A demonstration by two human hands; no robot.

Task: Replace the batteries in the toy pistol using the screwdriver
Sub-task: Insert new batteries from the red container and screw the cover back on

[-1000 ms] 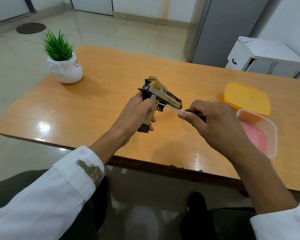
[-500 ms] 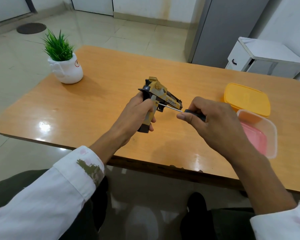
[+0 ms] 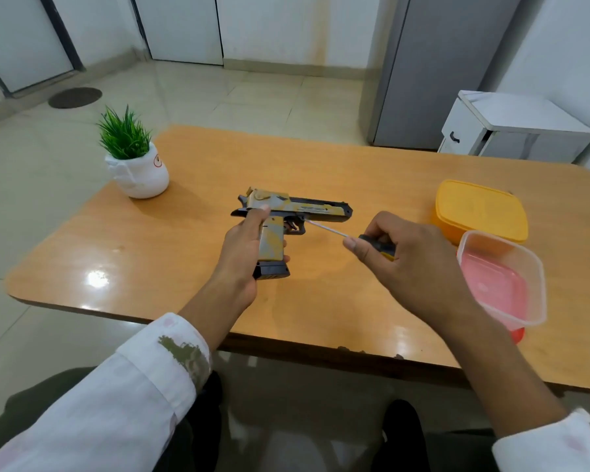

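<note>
A yellow and black toy pistol [image 3: 288,207] was held above the middle of a wooden table [image 3: 184,260]. Its barrel was pointed to the right and its side was turned toward the camera. The grip was clasped by the left hand [image 3: 239,257], with the fingers curled round it and the thumb laid up against the rear of the slide. The black base of the grip was left showing below the hand.

A screwdriver [image 3: 368,240] was gripped by the right hand [image 3: 413,264], just to the right of the pistol. Its black handle, marked with yellow, was enclosed by curled fingers and thumb. Its thin metal shaft was slanted up and to the left. The tip was placed against the pistol's frame just above the trigger guard; whether it was seated in a screw could not be told.

A small green plant in a white pot [image 3: 140,172] was set at the far left of the table. On the right side a yellow box [image 3: 479,209] was placed, and a clear tub [image 3: 504,284] with a pink bottom was set nearer, just beside it. A white sleeve [image 3: 133,386] was pushed back from the left forearm. Beyond the table, a tall grey cabinet [image 3: 433,63] and a low white cabinet [image 3: 511,127] were seen on a tiled floor.
</note>
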